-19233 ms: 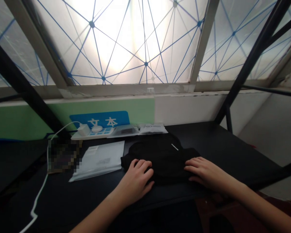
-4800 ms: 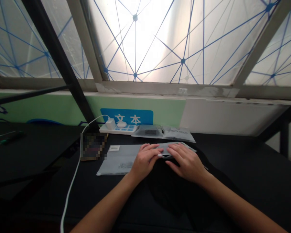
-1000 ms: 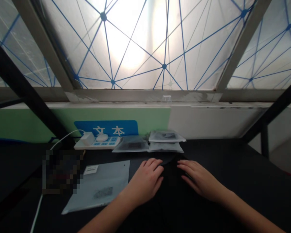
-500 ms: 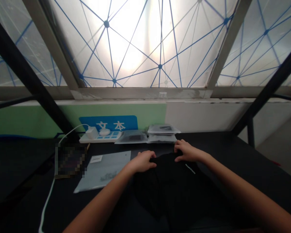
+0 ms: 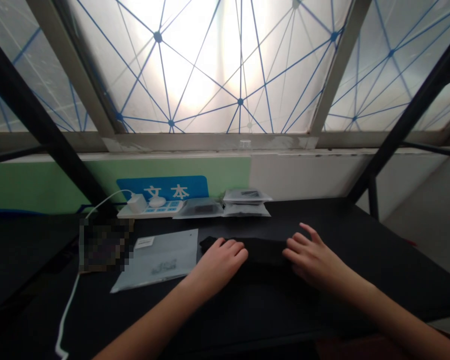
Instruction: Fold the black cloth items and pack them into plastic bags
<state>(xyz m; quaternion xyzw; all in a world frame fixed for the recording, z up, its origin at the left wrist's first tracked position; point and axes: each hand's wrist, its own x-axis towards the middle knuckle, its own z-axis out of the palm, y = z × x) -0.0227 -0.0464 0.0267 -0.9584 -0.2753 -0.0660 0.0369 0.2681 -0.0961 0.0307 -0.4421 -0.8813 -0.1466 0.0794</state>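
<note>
A black cloth lies bunched into a narrow band on the black table. My left hand is closed on its left part, fingers curled over the fabric. At its right end my right hand grips the edge, with one finger lifted away from the rest. The cloth's lower outline is hard to tell from the dark table. Left of my left hand lies a flat translucent bag with a white label.
Small packed bags are stacked at the wall, with another bag beside them. A white power strip with a plug and cable stands left. Black frame bars slant at both sides. The table edge runs at right.
The black cloth, spread toward me before, is now gathered into a narrow band. My hands are farther apart, the right one having moved right. The view has shifted slightly.
</note>
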